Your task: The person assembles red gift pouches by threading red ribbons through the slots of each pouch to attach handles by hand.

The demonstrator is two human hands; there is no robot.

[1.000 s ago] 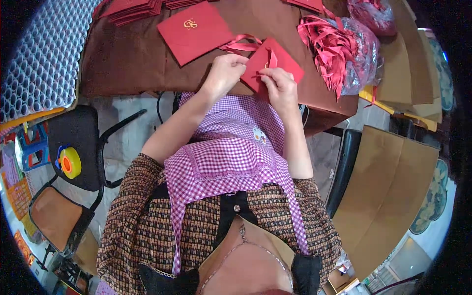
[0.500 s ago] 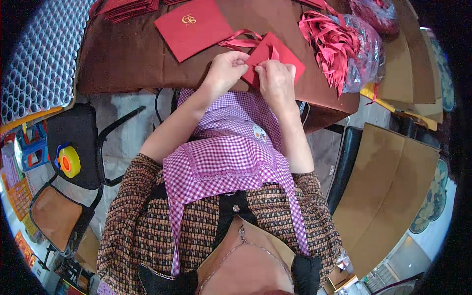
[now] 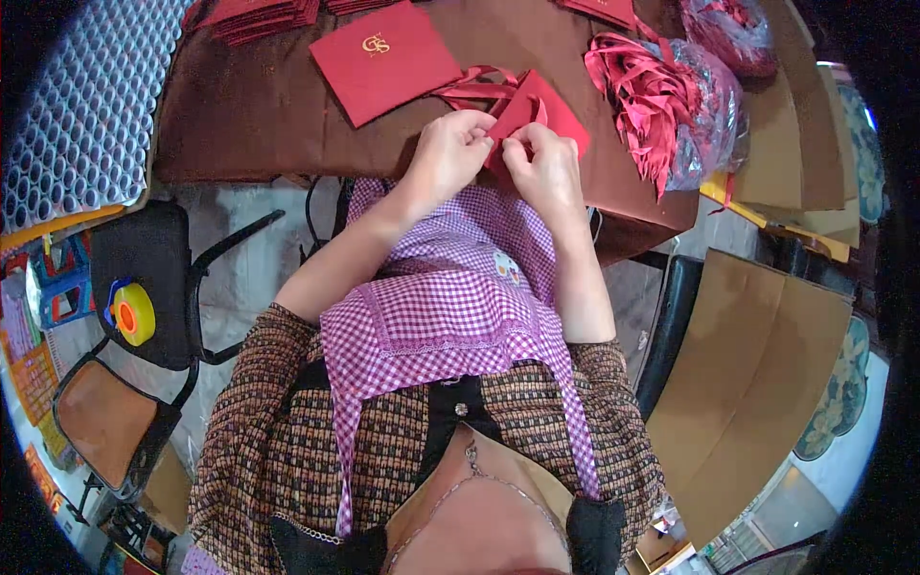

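A small red paper gift bag (image 3: 565,123) lies tilted at the table's near edge. My left hand (image 3: 448,158) is closed at its left corner, thumb and fingers pinching the edge. My right hand (image 3: 546,171) is closed over the bag's near side, its fingertips pinched at a short red ribbon (image 3: 540,111) that stands up from it. The fingers hide just where the ribbon meets the paper. A longer red ribbon (image 3: 476,88) trails left from the bag. Beyond my left hand lies a flat red bag (image 3: 388,72) with a gold emblem.
A bundle of red ribbons (image 3: 642,101) spills from a clear plastic bag (image 3: 709,120) on the right. Stacked red bags (image 3: 259,17) sit at the far left of the brown-covered table (image 3: 240,125). A chair (image 3: 144,278) with a yellow tape roll (image 3: 134,314) stands left; cardboard (image 3: 747,383) is right.
My right hand has shifted slightly down and its fingertips have drawn in closer to my left hand. The bag has turned a little and moved slightly under my hands.
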